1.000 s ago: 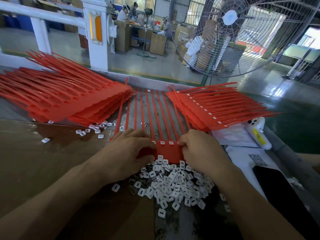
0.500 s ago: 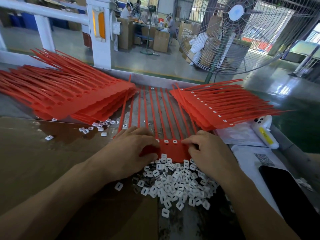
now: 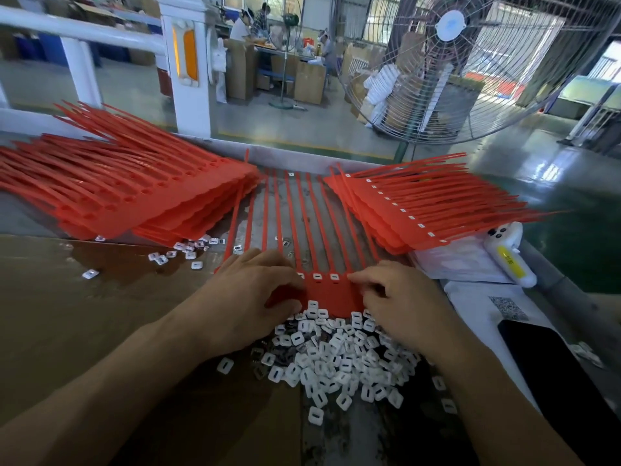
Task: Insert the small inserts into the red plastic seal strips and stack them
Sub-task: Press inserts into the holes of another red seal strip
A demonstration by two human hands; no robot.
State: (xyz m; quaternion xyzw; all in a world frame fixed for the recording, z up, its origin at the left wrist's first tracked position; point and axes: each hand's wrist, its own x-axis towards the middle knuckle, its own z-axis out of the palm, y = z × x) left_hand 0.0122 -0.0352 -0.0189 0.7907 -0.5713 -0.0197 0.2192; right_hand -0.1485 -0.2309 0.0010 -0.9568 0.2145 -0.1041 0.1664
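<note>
Both hands, left hand [image 3: 248, 290] and right hand [image 3: 400, 304], press flat on our red strip sheet [image 3: 331, 295] lying mid-bench. It looks light and bendy, so we hold its wide end. White inserts [image 3: 336, 361] sit just below.

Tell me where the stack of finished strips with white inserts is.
In the head view, the finished stack lies at the right of the table, just beyond the right hand and beside the white handheld device.

Matt red plastic seal strips [image 3: 331, 294]; glossy white plastic inserts [image 3: 339, 361].
</note>
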